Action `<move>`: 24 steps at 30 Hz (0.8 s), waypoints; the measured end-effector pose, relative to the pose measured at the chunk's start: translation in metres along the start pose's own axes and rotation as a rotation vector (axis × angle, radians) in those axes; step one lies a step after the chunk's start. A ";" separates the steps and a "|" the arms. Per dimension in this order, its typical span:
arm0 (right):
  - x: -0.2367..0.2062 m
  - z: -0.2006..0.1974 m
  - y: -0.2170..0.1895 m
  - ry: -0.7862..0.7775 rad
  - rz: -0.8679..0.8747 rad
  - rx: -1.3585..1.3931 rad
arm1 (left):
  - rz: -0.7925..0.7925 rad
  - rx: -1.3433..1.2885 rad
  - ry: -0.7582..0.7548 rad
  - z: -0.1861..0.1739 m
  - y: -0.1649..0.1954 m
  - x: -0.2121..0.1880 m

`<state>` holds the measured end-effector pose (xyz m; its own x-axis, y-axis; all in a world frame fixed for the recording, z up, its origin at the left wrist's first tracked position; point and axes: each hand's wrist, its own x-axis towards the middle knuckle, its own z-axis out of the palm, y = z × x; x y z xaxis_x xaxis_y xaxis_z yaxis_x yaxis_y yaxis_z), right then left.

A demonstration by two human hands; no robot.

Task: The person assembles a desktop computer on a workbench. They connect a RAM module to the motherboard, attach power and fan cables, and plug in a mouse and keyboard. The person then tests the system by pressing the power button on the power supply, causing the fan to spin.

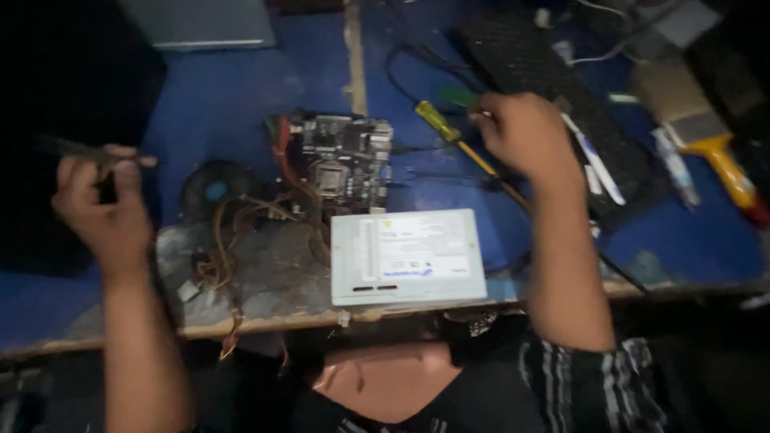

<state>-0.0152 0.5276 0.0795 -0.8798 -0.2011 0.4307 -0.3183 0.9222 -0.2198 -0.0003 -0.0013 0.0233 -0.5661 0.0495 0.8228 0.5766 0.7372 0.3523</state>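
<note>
My left hand [104, 204] is raised at the left, closed around a thin dark tool [64, 148] whose ends stick out on both sides of the fist. My right hand [521, 132] is over the blue table, closed on a green-handled tool [459, 97], blurred by motion. A yellow-handled screwdriver [439, 122] lies just left of that hand. Between my hands sit a bare motherboard [337, 160] and, nearer me, a silver power supply box [409, 256]. Loose wires [241, 228] run from the board to a round black fan [215, 191].
A black keyboard [553, 88] lies behind my right hand, with white pens [597, 164] beside it. A yellow-handled paintbrush [710, 140] rests at the far right. A grey box [200, 24] stands at the back. The worn table edge [265, 322] runs in front of me.
</note>
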 end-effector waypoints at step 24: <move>-0.043 -0.061 -0.081 0.471 -0.331 0.479 | 0.287 0.168 0.015 -0.025 0.099 0.014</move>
<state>0.0701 0.4822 0.1321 -0.5019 -0.1810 0.8458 -0.7535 0.5717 -0.3248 0.0639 0.0558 0.0804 -0.3849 0.2623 0.8849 0.6054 0.7955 0.0276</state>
